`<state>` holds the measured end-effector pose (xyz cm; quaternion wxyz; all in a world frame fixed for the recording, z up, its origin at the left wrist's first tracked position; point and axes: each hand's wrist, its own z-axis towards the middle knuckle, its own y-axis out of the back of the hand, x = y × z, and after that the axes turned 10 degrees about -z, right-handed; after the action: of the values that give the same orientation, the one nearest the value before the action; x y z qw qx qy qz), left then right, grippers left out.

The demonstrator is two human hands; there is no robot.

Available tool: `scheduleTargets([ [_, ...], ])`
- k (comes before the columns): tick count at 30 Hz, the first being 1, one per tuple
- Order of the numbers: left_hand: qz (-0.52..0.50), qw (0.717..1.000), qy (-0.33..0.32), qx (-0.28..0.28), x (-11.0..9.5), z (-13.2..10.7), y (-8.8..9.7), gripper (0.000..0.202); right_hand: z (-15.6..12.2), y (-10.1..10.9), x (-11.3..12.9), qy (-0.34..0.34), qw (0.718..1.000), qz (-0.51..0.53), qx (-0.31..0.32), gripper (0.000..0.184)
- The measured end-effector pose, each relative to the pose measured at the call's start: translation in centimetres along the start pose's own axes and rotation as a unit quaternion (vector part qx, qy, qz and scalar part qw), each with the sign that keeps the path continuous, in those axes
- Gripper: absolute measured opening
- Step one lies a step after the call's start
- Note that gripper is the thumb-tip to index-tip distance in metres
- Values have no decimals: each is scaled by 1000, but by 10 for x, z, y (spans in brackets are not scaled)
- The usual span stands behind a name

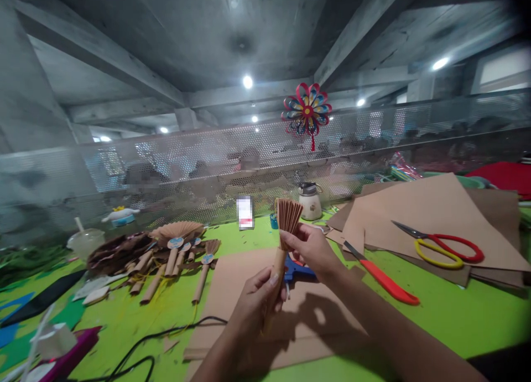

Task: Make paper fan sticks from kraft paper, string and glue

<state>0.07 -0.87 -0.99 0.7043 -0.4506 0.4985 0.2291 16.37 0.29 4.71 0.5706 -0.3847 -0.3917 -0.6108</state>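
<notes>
Over the middle of the table I hold a small brown pleated paper fan on a rolled cardboard handle. My left hand is closed around the lower part of the handle. Higher up, my right hand pinches the base of the pleats, thumb in front. The pleats point upward and are only slightly spread. Just behind my hands lies a blue glue gun, partly hidden by them. Beneath is a sheet of tan cardboard on the green tabletop.
Several paper fans with rolled handles lie at left, near a black cable and a plastic cup. To the right are a red-handled knife, scissors and stacked brown sheets. A perforated metal screen stands behind.
</notes>
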Motion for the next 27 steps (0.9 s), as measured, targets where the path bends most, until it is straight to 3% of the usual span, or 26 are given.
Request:
scheduleTargets([
  [8, -46, 998, 27, -14, -1, -2, -2, 33, 4, -4, -11, -13, 998, 54, 1, 42],
  [14, -87, 996, 30, 22, -6, 0, -3, 29, 6, -5, -21, -28, 999, 43, 12, 42],
  [23, -132, 991, 6, 11, -15, -1, 2, 23, -10, -20, -19, -47, 982, 17, 182, 44],
  [27, -111, 994, 5, 15, -11, 0, -5, 26, -9, -20, -25, -84, 976, 47, 196, 42],
])
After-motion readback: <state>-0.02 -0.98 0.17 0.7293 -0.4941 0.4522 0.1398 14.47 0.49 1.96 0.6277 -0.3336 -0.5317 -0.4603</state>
